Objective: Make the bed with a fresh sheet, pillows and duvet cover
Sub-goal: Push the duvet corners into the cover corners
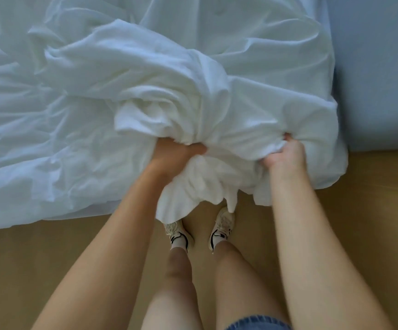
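You stood at the near edge of a bed, looking straight down, with both bare arms reaching forward. Your left hand was curled tight round the thick, twisted neck of a bunched white cover, thumb across the top. Your right hand pinched a fold of the same cloth, just beside the bed's right corner. The two hands were level with each other and somewhat apart. The bundle lay directly ahead of them, its long axis running away from you and to the left across the mattress, so any spreading move would likely have to go forward and leftward. A loose flap hung between your hands, over the bed edge, down toward your pale trainers. Whether the cloth was a duvet cover or a filled duvet could not be told. Wrinkled white sheeting covered the rest of the bed. A bare tan floor lay underfoot, and a plain blue surface stood beyond the bed's right side.
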A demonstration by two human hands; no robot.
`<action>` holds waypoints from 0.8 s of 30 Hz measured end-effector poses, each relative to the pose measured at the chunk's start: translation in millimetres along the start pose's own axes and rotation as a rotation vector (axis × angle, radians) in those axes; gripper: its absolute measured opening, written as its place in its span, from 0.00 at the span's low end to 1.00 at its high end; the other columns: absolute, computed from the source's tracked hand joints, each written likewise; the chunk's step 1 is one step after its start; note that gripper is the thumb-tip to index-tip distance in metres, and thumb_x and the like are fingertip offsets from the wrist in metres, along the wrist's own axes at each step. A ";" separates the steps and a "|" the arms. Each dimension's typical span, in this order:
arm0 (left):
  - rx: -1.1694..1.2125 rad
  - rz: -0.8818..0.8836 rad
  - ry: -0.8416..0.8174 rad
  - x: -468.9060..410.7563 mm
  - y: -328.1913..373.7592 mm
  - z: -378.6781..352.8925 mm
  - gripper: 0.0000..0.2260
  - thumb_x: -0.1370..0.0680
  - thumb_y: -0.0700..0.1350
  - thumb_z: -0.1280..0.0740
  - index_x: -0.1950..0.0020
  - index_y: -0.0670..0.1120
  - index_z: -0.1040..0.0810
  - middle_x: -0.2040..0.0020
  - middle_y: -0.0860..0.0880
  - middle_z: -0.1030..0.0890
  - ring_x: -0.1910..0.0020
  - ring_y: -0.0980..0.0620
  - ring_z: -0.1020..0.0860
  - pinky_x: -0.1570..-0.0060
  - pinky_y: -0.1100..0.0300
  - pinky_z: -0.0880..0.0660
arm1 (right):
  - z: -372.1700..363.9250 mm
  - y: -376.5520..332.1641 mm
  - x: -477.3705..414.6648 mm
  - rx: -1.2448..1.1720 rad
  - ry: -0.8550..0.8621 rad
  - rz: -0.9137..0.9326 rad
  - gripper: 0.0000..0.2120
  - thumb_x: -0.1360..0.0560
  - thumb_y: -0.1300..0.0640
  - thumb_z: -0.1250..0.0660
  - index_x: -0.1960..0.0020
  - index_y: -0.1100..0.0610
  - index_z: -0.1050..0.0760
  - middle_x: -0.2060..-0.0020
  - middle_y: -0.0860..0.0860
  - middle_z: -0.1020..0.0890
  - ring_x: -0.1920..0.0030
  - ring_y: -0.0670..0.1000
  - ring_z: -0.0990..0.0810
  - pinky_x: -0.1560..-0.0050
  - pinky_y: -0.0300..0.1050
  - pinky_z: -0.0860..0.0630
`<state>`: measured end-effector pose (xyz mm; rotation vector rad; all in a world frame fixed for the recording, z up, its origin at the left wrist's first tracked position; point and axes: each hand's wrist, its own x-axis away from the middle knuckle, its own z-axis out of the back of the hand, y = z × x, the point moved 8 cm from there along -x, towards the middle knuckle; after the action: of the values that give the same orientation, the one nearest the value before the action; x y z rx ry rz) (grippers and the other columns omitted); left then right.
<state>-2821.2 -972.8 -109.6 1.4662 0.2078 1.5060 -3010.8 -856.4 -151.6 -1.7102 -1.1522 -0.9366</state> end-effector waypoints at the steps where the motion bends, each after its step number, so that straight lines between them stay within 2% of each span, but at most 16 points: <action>1: 0.028 -0.006 0.093 7.1 -7.0 27.0 0.19 0.35 0.41 0.22 0.52 0.53 0.27 0.53 0.58 0.22 0.54 0.57 0.23 0.57 0.64 0.26 | 3.3 -15.2 -2.2 0.019 -0.002 0.023 0.16 0.19 0.57 0.45 0.35 0.58 0.27 0.36 0.60 0.25 0.35 0.61 0.28 0.32 0.61 0.36; 2: 0.026 -0.015 0.180 14.5 -15.2 54.7 0.19 0.35 0.39 0.22 0.52 0.52 0.27 0.53 0.58 0.23 0.53 0.56 0.23 0.56 0.63 0.26 | 8.1 -26.4 -4.2 0.042 -0.007 0.027 0.15 0.19 0.56 0.45 0.35 0.57 0.27 0.35 0.60 0.26 0.34 0.61 0.29 0.31 0.61 0.37; 4: -0.061 -0.031 0.327 28.0 -32.0 104.2 0.23 0.34 0.37 0.23 0.44 0.50 0.26 0.50 0.58 0.24 0.49 0.55 0.25 0.50 0.61 0.29 | 20.6 -33.4 -8.4 0.094 0.027 0.027 0.17 0.19 0.55 0.44 0.33 0.57 0.29 0.33 0.59 0.27 0.32 0.60 0.30 0.31 0.61 0.37; 5: -0.104 -0.029 0.375 31.7 -38.7 120.5 0.24 0.33 0.36 0.23 0.41 0.48 0.26 0.49 0.57 0.24 0.48 0.54 0.26 0.48 0.61 0.30 | 27.3 -29.9 -7.6 0.119 0.058 0.043 0.17 0.20 0.54 0.42 0.32 0.57 0.29 0.34 0.57 0.26 0.33 0.59 0.29 0.32 0.61 0.35; 6: -0.103 -0.034 0.384 29.9 -43.3 127.9 0.22 0.33 0.36 0.24 0.43 0.47 0.25 0.50 0.58 0.23 0.48 0.54 0.25 0.50 0.61 0.29 | 32.4 -21.5 -4.6 0.135 0.082 0.071 0.18 0.21 0.52 0.39 0.33 0.56 0.29 0.36 0.56 0.24 0.35 0.58 0.27 0.35 0.59 0.30; 7: -0.070 -0.038 0.372 27.0 -44.9 126.5 0.18 0.33 0.36 0.24 0.48 0.50 0.24 0.53 0.61 0.22 0.51 0.55 0.24 0.55 0.64 0.27 | 36.3 -8.9 0.6 0.142 0.102 0.099 0.20 0.22 0.49 0.37 0.33 0.54 0.29 0.39 0.54 0.22 0.37 0.57 0.24 0.39 0.57 0.27; 9: -0.049 -0.043 0.311 20.8 -43.2 106.9 0.16 0.32 0.38 0.25 0.56 0.57 0.26 0.61 0.65 0.23 0.59 0.63 0.24 0.65 0.72 0.29 | 39.6 31.9 13.8 0.166 0.112 0.104 0.27 0.27 0.40 0.34 0.32 0.50 0.31 0.40 0.51 0.21 0.40 0.55 0.22 0.41 0.54 0.24; 11: -0.108 -0.060 0.200 16.5 -44.0 81.5 0.14 0.30 0.43 0.26 0.57 0.59 0.28 0.59 0.64 0.24 0.59 0.67 0.26 0.65 0.73 0.31 | 24.8 85.2 29.6 0.251 0.023 0.015 0.37 0.35 0.33 0.31 0.31 0.49 0.32 0.39 0.51 0.21 0.41 0.53 0.21 0.41 0.52 0.24; 13: -0.154 -0.074 0.129 13.9 -45.2 71.6 0.10 0.30 0.46 0.27 0.54 0.56 0.26 0.57 0.61 0.23 0.57 0.62 0.25 0.60 0.70 0.30 | 0.2 125.1 42.5 0.391 -0.026 -0.032 0.44 0.43 0.32 0.29 0.31 0.50 0.32 0.40 0.51 0.21 0.42 0.52 0.21 0.39 0.53 0.25; 14: -0.157 -0.083 0.119 11.8 -45.5 74.4 0.10 0.30 0.46 0.27 0.52 0.54 0.25 0.56 0.59 0.22 0.54 0.58 0.24 0.57 0.67 0.29 | -11.6 133.7 42.3 0.440 -0.012 -0.029 0.42 0.42 0.31 0.29 0.34 0.50 0.30 0.41 0.51 0.20 0.43 0.52 0.21 0.40 0.53 0.25; 16: -0.154 -0.100 0.094 10.6 -44.8 87.5 0.13 0.30 0.46 0.27 0.48 0.53 0.26 0.56 0.59 0.23 0.50 0.55 0.24 0.53 0.62 0.30 | -37.9 136.1 32.5 0.404 -0.002 -0.024 0.31 0.33 0.34 0.31 0.37 0.50 0.30 0.43 0.52 0.20 0.45 0.54 0.21 0.43 0.52 0.24; 18: -0.151 -0.123 0.045 10.1 -39.3 107.2 0.17 0.32 0.46 0.26 0.46 0.54 0.26 0.56 0.63 0.25 0.50 0.56 0.25 0.54 0.63 0.31 | -63.1 128.0 20.3 0.230 -0.049 -0.029 0.23 0.22 0.44 0.40 0.32 0.56 0.31 0.39 0.56 0.22 0.39 0.59 0.24 0.36 0.53 0.29; 19: -0.146 -0.137 0.019 10.2 -34.3 120.5 0.19 0.33 0.46 0.25 0.45 0.54 0.26 0.54 0.63 0.25 0.50 0.57 0.25 0.54 0.64 0.30 | -65.0 119.7 15.3 0.191 -0.005 -0.004 0.19 0.20 0.51 0.44 0.34 0.59 0.29 0.39 0.58 0.22 0.37 0.60 0.26 0.35 0.54 0.31; 20: -0.136 -0.150 -0.003 9.9 -29.5 138.6 0.20 0.35 0.45 0.24 0.46 0.55 0.25 0.54 0.63 0.24 0.51 0.57 0.25 0.54 0.63 0.30 | -59.2 112.1 13.2 0.193 0.084 0.035 0.16 0.20 0.56 0.46 0.38 0.60 0.26 0.43 0.58 0.21 0.37 0.60 0.26 0.36 0.53 0.30; 22: -0.080 -0.142 -0.011 8.5 -22.5 188.4 0.21 0.40 0.43 0.24 0.52 0.59 0.25 0.54 0.61 0.22 0.53 0.58 0.23 0.55 0.62 0.27 | -49.8 107.6 15.4 0.223 0.220 0.073 0.14 0.21 0.60 0.48 0.43 0.60 0.25 0.49 0.58 0.20 0.40 0.60 0.24 0.41 0.54 0.27; 24: -0.028 -0.101 0.026 6.4 -26.3 250.3 0.23 0.46 0.45 0.24 0.53 0.57 0.22 0.56 0.58 0.18 0.56 0.58 0.20 0.59 0.61 0.24 | -42.8 115.5 19.7 0.193 0.293 0.086 0.15 0.22 0.59 0.47 0.40 0.59 0.26 0.44 0.58 0.21 0.42 0.61 0.24 0.40 0.56 0.27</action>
<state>-2597.6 -1077.4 -59.9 1.3941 0.2711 1.4413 -2900.7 -914.7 -145.7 -1.4031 -0.9360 -0.9536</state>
